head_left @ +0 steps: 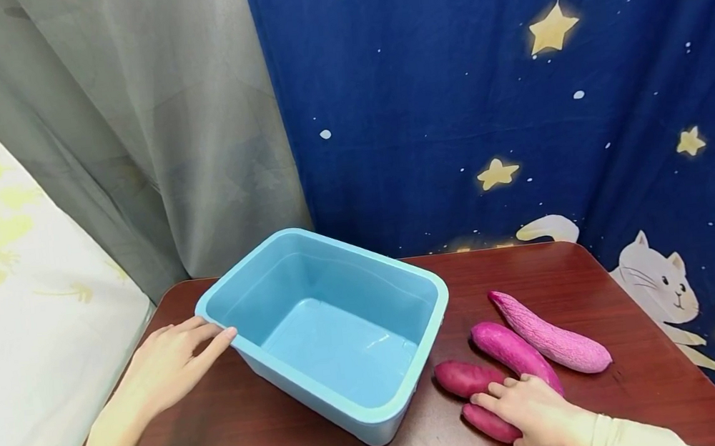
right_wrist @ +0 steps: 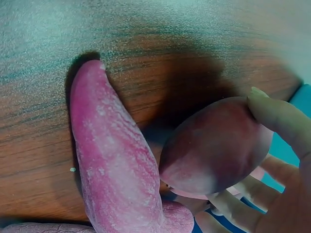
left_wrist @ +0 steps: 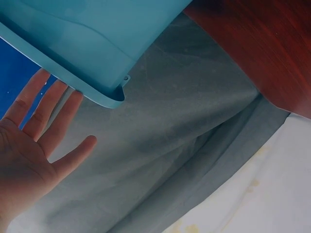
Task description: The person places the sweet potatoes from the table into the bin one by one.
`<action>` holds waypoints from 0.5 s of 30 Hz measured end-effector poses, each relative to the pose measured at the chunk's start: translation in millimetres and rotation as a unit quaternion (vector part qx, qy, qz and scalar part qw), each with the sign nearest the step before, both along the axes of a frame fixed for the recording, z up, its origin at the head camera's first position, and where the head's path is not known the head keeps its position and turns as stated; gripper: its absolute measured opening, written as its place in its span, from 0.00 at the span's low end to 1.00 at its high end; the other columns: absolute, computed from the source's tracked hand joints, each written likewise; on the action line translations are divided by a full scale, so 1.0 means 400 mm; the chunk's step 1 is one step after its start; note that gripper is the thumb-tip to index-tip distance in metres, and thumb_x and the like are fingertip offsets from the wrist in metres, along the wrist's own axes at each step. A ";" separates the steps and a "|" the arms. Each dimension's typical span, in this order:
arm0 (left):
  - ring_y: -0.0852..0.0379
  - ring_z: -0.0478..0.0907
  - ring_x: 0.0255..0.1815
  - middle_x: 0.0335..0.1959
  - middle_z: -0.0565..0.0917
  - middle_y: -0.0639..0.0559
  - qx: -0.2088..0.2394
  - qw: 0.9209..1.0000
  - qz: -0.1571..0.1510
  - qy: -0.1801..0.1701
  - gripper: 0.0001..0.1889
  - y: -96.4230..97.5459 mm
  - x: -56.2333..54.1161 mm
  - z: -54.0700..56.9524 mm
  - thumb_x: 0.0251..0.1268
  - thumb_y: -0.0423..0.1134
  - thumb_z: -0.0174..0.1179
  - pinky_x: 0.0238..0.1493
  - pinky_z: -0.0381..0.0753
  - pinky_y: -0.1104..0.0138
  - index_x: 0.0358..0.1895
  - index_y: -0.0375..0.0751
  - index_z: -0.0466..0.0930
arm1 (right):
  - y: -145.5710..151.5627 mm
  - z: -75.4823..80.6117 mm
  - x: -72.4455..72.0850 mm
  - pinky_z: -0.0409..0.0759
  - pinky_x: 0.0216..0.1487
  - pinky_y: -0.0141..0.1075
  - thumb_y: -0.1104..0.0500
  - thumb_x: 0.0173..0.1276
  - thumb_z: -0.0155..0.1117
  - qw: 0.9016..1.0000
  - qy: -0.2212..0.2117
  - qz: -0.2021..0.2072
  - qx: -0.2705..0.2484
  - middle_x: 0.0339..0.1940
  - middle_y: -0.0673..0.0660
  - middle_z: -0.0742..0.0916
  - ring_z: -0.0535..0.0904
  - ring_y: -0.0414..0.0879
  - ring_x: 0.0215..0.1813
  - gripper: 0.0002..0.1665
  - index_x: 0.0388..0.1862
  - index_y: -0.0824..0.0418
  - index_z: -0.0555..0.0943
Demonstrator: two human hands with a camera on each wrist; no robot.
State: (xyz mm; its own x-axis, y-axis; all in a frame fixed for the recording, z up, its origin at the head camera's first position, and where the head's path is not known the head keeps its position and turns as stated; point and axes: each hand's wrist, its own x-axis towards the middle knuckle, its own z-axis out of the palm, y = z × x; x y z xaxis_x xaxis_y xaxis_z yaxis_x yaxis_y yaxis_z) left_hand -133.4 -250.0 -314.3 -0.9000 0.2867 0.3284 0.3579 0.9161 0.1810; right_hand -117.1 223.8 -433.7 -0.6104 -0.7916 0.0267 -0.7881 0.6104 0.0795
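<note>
My left hand (head_left: pixel 170 363) rests its fingers on the left rim of a light-blue plastic bin (head_left: pixel 435 323). In the left wrist view, the fingers (left_wrist: pixel 60 114) look straight, their tips at the bin's rim (left_wrist: pixel 73 82). At the right, my right hand (head_left: pixel 537 410) holds a small magenta sweet potato (head_left: pixel 486 420). The right wrist view shows this sweet potato (right_wrist: pixel 216 145) between the thumb and the fingers. Just beyond it lies another sweet potato (head_left: pixel 466 378). Farther right are a smooth, curved magenta root (head_left: pixel 515 351) and a longer rough-skinned pink one (head_left: pixel 556 337).
The brown wooden table (head_left: pixel 221 423) carries the bin and the roots. Behind it hang a grey curtain (head_left: pixel 206 123) and a dark-blue curtain (head_left: pixel 420 138) with stars and a cat. White patterned cloth (head_left: pixel 30 319) is at the left. Nothing shows on the bin's visible floor.
</note>
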 end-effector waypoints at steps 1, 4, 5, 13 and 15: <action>0.56 0.75 0.35 0.35 0.78 0.58 0.000 1.000 0.000 -0.001 0.18 0.000 0.000 0.000 0.62 0.55 0.47 0.41 0.66 0.57 0.36 0.48 0.83 | -0.001 0.000 0.000 0.68 0.26 0.40 0.51 0.30 0.76 1.000 -0.001 0.000 0.004 0.35 0.49 0.78 0.74 0.47 0.35 0.40 0.49 0.52 0.74; 0.55 0.75 0.36 0.35 0.78 0.57 0.002 1.000 -0.002 -0.005 0.17 0.000 0.001 0.002 0.62 0.54 0.48 0.41 0.66 0.56 0.36 0.48 0.82 | -0.001 0.000 0.002 0.68 0.27 0.41 0.51 0.31 0.76 1.000 -0.005 0.002 0.011 0.36 0.49 0.78 0.74 0.47 0.35 0.40 0.50 0.52 0.74; 0.54 0.75 0.36 0.35 0.78 0.57 0.003 1.000 -0.002 -0.006 0.17 0.001 0.002 0.003 0.62 0.54 0.48 0.41 0.66 0.55 0.36 0.48 0.82 | -0.002 0.000 0.002 0.68 0.27 0.40 0.51 0.31 0.76 1.000 -0.009 0.001 0.011 0.36 0.49 0.78 0.74 0.47 0.35 0.40 0.50 0.52 0.74; 0.54 0.75 0.36 0.36 0.78 0.57 0.004 1.000 -0.004 -0.006 0.16 0.003 0.005 0.004 0.62 0.54 0.50 0.41 0.66 0.55 0.37 0.49 0.82 | -0.002 0.001 0.002 0.68 0.26 0.40 0.51 0.32 0.75 1.000 -0.005 0.007 -0.006 0.36 0.49 0.78 0.74 0.47 0.35 0.40 0.50 0.52 0.74; 0.54 0.75 0.36 0.36 0.78 0.57 0.003 1.000 -0.005 -0.005 0.16 0.002 0.003 0.003 0.62 0.54 0.49 0.41 0.66 0.55 0.37 0.49 0.82 | -0.003 0.002 0.001 0.69 0.26 0.40 0.51 0.32 0.75 1.000 -0.001 0.008 -0.008 0.36 0.49 0.78 0.74 0.47 0.35 0.40 0.51 0.52 0.74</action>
State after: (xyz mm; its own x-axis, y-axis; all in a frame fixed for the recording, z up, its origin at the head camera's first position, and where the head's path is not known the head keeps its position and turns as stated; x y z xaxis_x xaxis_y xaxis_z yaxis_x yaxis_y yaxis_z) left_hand -132.0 -249.3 -313.1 -0.9003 0.2926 0.3222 0.3644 0.9115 0.1906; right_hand -116.5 222.8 -432.7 -0.5984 -0.8003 0.0384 -0.7974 0.5995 0.0685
